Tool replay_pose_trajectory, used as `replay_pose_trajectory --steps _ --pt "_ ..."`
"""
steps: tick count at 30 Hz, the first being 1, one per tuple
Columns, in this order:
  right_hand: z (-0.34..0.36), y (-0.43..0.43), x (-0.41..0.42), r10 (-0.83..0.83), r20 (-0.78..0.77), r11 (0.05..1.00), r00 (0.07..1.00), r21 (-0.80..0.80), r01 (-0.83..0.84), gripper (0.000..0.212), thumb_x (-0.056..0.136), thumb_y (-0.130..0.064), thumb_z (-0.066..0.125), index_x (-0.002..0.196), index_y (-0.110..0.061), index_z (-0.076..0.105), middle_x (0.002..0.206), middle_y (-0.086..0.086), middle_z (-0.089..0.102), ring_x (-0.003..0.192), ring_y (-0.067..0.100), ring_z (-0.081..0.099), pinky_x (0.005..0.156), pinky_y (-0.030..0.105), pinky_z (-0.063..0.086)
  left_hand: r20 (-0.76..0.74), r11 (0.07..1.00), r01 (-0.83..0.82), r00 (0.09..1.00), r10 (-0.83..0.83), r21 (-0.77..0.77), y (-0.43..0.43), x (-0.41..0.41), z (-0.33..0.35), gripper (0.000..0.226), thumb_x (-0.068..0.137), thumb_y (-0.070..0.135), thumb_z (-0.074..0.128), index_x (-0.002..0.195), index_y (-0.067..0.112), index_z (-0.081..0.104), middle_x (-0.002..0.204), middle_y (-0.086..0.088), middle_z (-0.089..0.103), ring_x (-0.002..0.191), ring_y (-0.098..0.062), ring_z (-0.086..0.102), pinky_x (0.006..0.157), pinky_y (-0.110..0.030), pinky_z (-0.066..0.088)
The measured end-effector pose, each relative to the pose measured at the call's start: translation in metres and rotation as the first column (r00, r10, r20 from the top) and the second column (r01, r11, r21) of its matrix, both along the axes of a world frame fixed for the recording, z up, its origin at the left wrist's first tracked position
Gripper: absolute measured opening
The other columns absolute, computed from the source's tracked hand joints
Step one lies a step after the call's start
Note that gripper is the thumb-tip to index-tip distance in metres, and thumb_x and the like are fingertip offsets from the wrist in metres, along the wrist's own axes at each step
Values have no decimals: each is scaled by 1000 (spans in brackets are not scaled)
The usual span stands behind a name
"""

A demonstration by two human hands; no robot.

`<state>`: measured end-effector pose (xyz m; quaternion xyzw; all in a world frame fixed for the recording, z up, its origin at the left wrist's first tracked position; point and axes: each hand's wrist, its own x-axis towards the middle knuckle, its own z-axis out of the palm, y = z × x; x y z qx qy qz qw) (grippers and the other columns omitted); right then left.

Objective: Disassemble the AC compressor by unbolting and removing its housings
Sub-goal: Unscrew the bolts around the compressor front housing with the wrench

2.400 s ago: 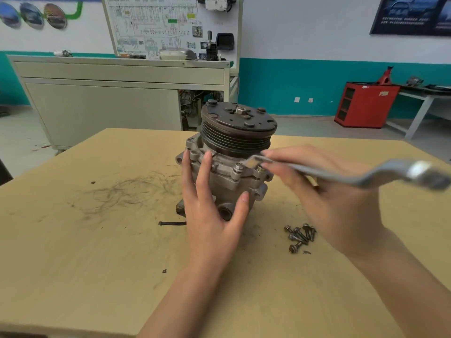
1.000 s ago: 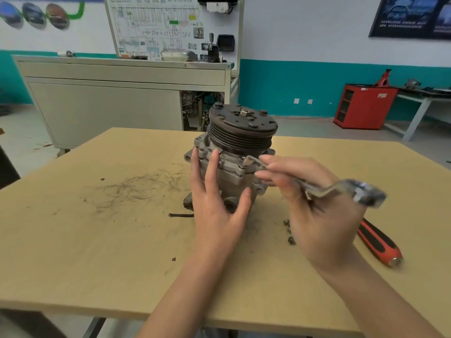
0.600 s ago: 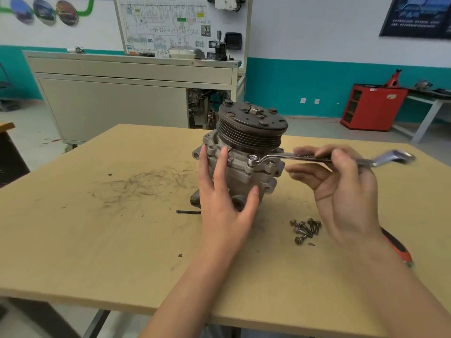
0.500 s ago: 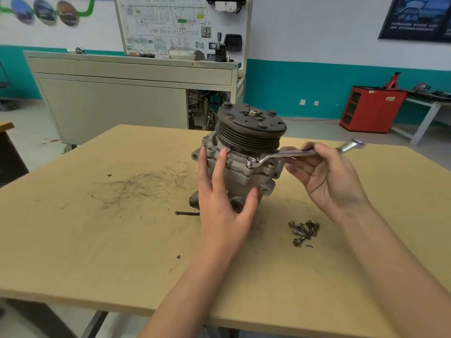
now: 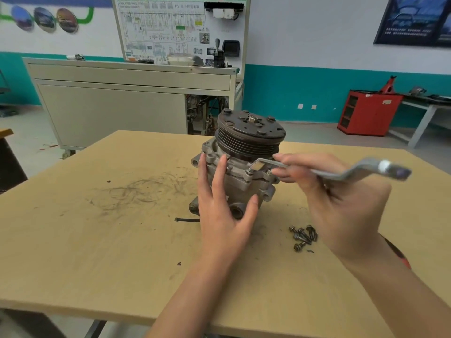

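grey compressor upright on table, pulley topmost.

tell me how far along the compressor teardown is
Done: a handful of loose bolts lie on the table. In hand: the left hand steadies the compressor while the right hand holds the wrench, its end at a flange bolt. Left: the housings are still joined and the pulley is still on top.

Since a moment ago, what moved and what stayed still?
The right hand swung the wrench handle toward the person, its ring end staying on a compressor bolt. The left hand kept steadying the compressor; the loose bolts stayed put.
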<state>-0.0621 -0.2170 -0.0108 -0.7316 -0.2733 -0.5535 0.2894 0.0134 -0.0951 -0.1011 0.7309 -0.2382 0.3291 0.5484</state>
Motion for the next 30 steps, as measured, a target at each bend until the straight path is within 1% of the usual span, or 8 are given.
replay_pose_trajectory --steps 8,11,15,19,22,24,27,30 --pt "-24 13 -12 -188 146 935 971 -276 222 35 92 -26 54 82 1 74 95 13 72 80 16 71 66 25 55 -18 999 26 1000 -26 -36 -2 0 0 76 80 43 56 147 39 20 158 20 -4 145 1 5 112 -28 17" --pt "-30 2 -4 132 -84 989 988 80 -125 25 98 -23 48 89 -12 68 100 7 71 91 20 70 75 33 56 -6 1000 19 1000 -19 -20 0 -1 -1 75 81 45 56 147 41 19 160 15 -1 145 3 4 111 -25 16" --pt "-24 -29 21 739 -187 479 648 822 -309 24 96 -17 44 85 -11 65 95 12 71 79 26 71 68 29 57 -40 1000 5 999 -6 -6 -2 -2 1 77 80 51 55 146 48 15 158 22 -6 144 4 2 111 -32 17" --pt "-17 -48 51 909 -186 249 374 960 -129 32 85 -19 46 72 -10 75 83 12 73 78 20 72 64 23 57 -37 1000 -2 999 2 -3 -1 -1 1 77 81 50 55 146 47 15 158 21 -5 144 4 2 110 -32 18" --pt "-6 -51 57 895 -204 289 397 942 -168 34 85 -25 46 73 -11 74 87 13 73 80 20 71 64 24 57 -33 1000 -3 999 3 2 0 -1 1 77 80 49 55 146 48 15 158 21 -5 144 5 2 109 -31 19" --pt "2 -50 50 810 -177 356 559 906 -229 32 87 -31 48 74 -13 71 85 12 73 75 19 71 62 22 56 -33 1000 -3 999 3 3 -1 0 1 77 80 49 56 146 49 15 158 21 -5 143 6 3 109 -33 20" --pt "9 -36 31 507 -135 656 851 701 -280 29 95 -28 49 79 -16 70 81 6 73 67 20 71 59 23 55 -31 1000 -12 999 12 -1 -2 1 0 77 80 49 56 146 48 16 158 21 -4 142 9 3 109 -34 20" --pt "6 -16 11 288 -43 902 957 348 -256 19 97 -22 50 89 -11 64 85 -1 72 71 18 72 61 31 57 -25 1000 -12 1000 12 0 -1 0 0 77 80 48 55 146 45 17 159 19 -3 143 7 2 110 -32 18"
